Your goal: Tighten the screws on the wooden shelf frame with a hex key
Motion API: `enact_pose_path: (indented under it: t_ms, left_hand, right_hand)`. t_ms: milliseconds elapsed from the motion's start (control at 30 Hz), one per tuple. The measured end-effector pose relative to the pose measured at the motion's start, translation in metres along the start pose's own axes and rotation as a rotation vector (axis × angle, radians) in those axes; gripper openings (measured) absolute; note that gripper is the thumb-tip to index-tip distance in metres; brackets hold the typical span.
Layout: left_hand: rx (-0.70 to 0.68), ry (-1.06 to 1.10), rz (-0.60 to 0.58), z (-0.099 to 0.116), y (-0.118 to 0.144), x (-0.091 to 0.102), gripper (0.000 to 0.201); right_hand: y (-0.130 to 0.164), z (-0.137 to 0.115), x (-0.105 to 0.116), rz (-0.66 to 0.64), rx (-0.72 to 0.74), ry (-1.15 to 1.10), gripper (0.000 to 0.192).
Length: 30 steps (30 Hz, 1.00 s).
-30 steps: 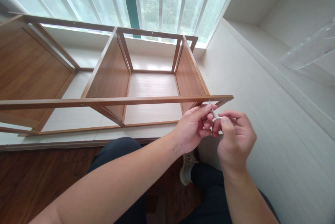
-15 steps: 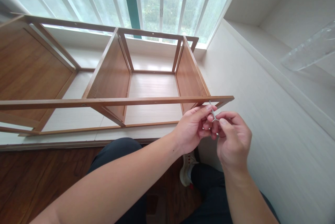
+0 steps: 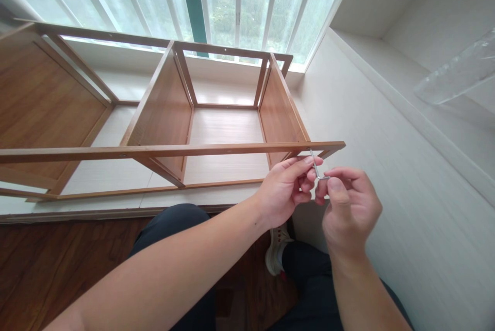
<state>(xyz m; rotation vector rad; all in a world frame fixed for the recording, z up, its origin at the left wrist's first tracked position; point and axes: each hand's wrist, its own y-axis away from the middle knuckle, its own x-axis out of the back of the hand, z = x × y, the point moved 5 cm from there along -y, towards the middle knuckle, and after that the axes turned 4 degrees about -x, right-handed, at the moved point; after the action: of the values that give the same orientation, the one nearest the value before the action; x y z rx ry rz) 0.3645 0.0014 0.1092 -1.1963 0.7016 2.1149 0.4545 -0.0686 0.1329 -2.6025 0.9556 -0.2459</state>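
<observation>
A thin metal Allen key (image 3: 316, 166) meets the side rail of a brown wooden shelf unit (image 3: 216, 149) near its right end. My left hand (image 3: 292, 181) pinches the key's long arm between thumb and fingers, just below the rail. The short bent end of the key lies at the fingertips of my right hand (image 3: 348, 207), whose thumb and forefinger are closed on it. Whatever the key's tip sits in is too small to make out. The shelf unit lies on its side, its brown shelf boards (image 3: 284, 104) standing upright between the rails.
Behind the unit is a barred window (image 3: 251, 6). A pale wall panel (image 3: 371, 130) rises close by on the right, with clear plastic wrapping (image 3: 456, 73) on a ledge above it. Below are my knees, a shoe (image 3: 276, 253) and the dark wood floor (image 3: 77, 264).
My right hand has shifted slightly right, and the key's short end has turned toward the right. My left hand stays nearly where it was. The shelf unit looks unmoved.
</observation>
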Motion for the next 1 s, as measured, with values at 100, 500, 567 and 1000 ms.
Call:
enact_pose_path:
  t_ms: [100, 500, 567, 1000]
  left_hand:
    - [0.002, -0.002, -0.002, -0.001, 0.0, 0.0, 0.031]
    - [-0.002, 0.053, -0.008, -0.002, -0.004, 0.001, 0.033]
    - [-0.001, 0.069, -0.013, -0.003, -0.004, 0.0, 0.032]
    - [0.02, 0.105, -0.027, -0.003, -0.003, -0.002, 0.03]
  right_hand:
    - [0.002, -0.002, 0.001, 0.006, 0.018, 0.036, 0.015]
    - [0.002, -0.006, 0.0, 0.057, 0.058, 0.156, 0.015]
    - [0.001, -0.008, -0.001, 0.063, 0.065, 0.175, 0.015]
    - [-0.003, -0.012, -0.005, 0.088, 0.099, 0.228, 0.02]
